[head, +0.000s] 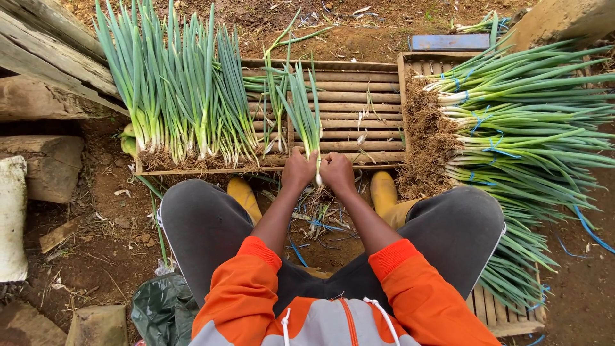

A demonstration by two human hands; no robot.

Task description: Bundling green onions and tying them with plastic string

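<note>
At the bottom of the frame sit orange sleeves and grey-trousered knees, yellow boots tucked under the slatted wooden rack. At centre, the left hand and right hand are both clenched around the white base of a small bunch of green onions, fists touching. A hard tug could snap the stalks. Loose onions crowd the upper left, tied bundles the right; only the rack's middle is open.
</note>
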